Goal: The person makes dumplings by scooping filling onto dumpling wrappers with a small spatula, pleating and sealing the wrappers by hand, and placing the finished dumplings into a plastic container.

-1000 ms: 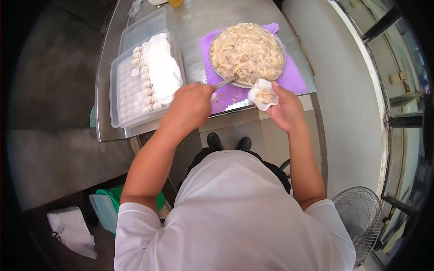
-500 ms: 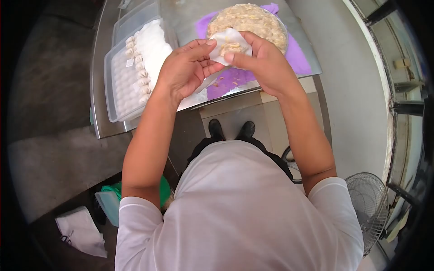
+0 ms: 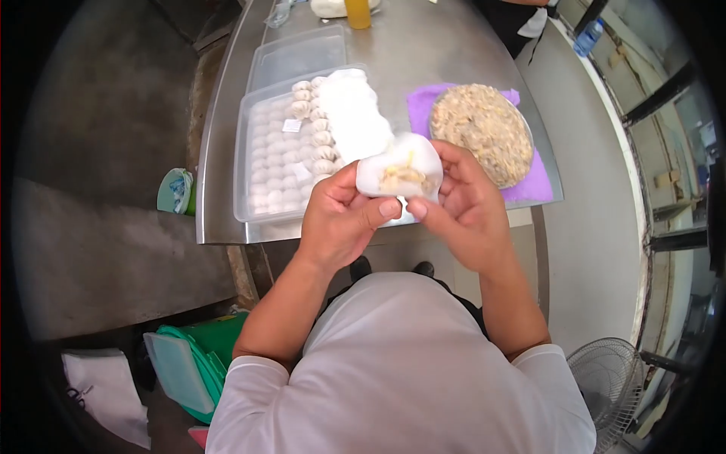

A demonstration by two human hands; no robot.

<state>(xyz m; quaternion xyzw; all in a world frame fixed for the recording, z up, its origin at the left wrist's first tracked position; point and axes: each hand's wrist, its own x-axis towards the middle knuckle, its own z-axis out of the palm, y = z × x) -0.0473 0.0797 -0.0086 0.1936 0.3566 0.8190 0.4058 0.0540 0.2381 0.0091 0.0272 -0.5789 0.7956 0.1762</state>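
A round white dumpling wrapper (image 3: pixel 368 172) with a lump of pale, chunky filling (image 3: pixel 402 178) on it is held level between my two hands. My left hand (image 3: pixel 342 218) pinches its left edge, thumb at the near side and fingers underneath. On the opposite edge, my right hand (image 3: pixel 470 213) grips it the same way. Beyond my right hand, a large round bowl of filling (image 3: pixel 484 129) sits on a purple cloth (image 3: pixel 538 181). To the left, a clear plastic tray (image 3: pixel 240 163) holds rows of pleated dumplings (image 3: pixel 323 138), partly covered by a white sheet or wrapper pile (image 3: pixel 349 113).
A clear lid (image 3: pixel 291 59) lies behind the tray on the steel table (image 3: pixel 423 49). A yellow container (image 3: pixel 358 13) stands at the far edge. Another person (image 3: pixel 516 17) is at the upper right. A fan (image 3: pixel 605 386) stands lower right, a green tub (image 3: pixel 219 340) lower left.
My hands have come closer to my body with the wrapper, and the left thumb now lies along its near edge. The view has tilted up, showing more of the table and another person.
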